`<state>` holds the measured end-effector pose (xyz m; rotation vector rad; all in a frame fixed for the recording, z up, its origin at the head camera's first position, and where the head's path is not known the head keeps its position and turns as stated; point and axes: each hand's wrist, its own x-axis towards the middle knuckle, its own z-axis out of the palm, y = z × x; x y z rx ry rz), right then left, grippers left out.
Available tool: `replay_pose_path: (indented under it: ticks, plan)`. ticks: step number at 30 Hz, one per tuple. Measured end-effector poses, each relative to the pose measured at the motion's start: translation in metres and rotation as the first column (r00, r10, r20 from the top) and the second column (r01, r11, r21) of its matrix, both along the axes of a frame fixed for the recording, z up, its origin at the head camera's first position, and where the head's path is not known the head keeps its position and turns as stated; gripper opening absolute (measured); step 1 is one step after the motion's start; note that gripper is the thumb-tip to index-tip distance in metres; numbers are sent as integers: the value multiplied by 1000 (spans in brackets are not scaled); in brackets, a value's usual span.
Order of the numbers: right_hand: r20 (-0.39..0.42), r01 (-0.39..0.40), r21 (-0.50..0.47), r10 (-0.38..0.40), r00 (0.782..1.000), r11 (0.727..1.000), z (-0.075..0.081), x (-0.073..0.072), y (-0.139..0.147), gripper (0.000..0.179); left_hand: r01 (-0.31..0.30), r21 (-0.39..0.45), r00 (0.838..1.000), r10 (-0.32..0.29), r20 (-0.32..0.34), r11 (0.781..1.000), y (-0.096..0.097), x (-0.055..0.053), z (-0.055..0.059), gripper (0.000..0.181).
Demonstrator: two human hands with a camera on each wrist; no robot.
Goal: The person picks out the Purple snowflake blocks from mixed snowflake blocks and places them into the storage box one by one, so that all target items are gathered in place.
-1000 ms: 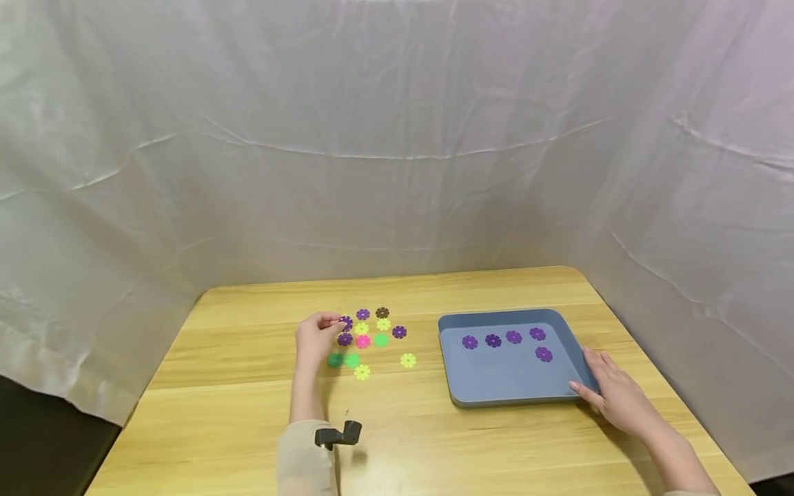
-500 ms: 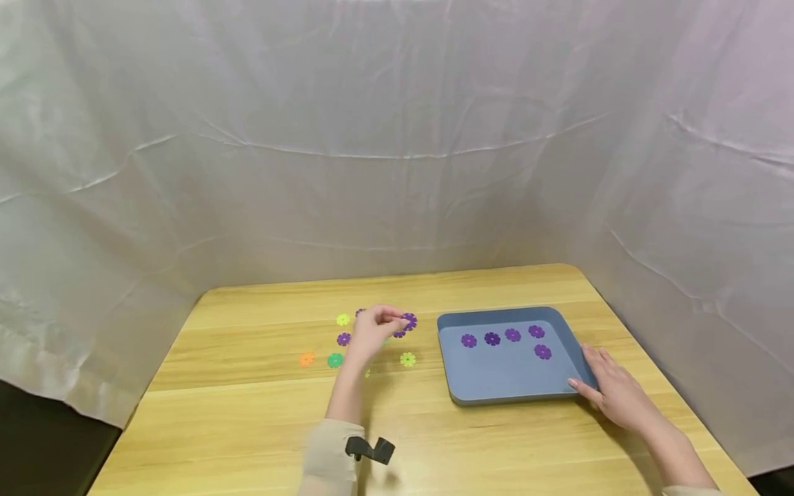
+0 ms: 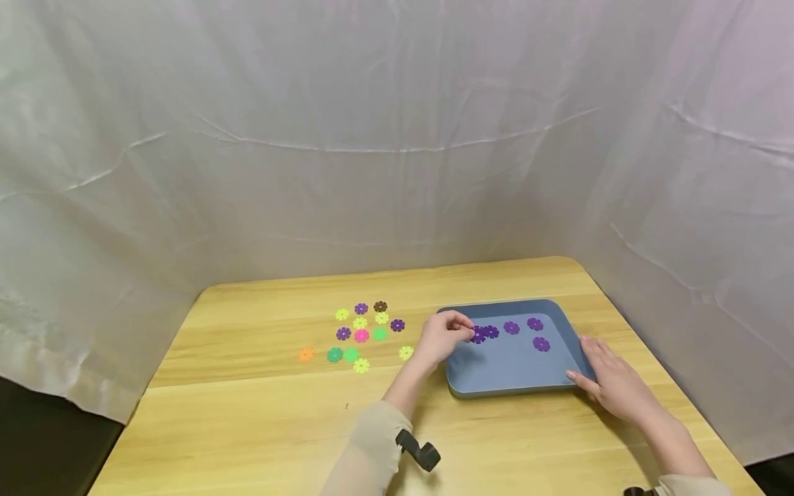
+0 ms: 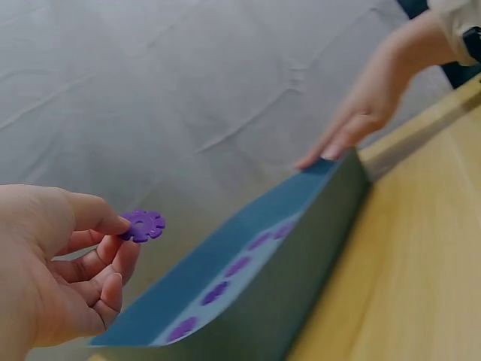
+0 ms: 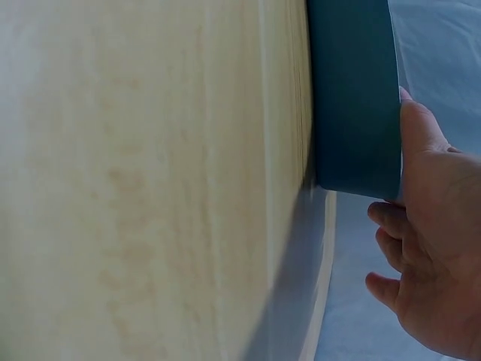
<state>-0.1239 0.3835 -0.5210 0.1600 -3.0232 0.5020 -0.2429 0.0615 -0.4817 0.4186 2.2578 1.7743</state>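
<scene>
Left hand [image 3: 442,337]: pinching a purple disc [image 3: 477,335] above the tray [image 3: 509,372], near its far left corner!
In the way: that hand, covering part of the left rim.
Right hand [image 3: 614,382]: fingers extended, touching the tray's right edge.
Inside: more purples [image 3: 511,328], toward the far edge.
Table [image 3: 248,427]: mixed-colour discs [image 3: 362,335] clustered left of the tray.

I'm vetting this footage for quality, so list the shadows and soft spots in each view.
Head: a soft shadow in the tray below the left hand, a pinkish tint on the curtain at upper right; left wrist: held purple disc fairly clear, discs in the tray smeared; right wrist: a dark shadow across the table by the tray's end.
</scene>
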Motion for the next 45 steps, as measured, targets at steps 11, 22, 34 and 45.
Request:
replay_pose_path:
  ticks: [11,22,34,45]
  plan:
    - [41,-16,21,15,999,1000,2,-12,-9,85,-87,-79,996,89,21,993,47,-1,-13,5]
    - [44,-15,-9,15,999,1000,2,-12,-12,84,-155,-214,987,161,10,964,88,-3,-32,12]
    - [25,-15,-15,15,1000,1000,-1,-3,-2,82,-301,-315,953,294,-69,900,110,7,-35,17]
    - [36,-15,-23,16,999,1000,0,-1,3,82,-277,-263,960,279,-32,924,112,7,-32,8]
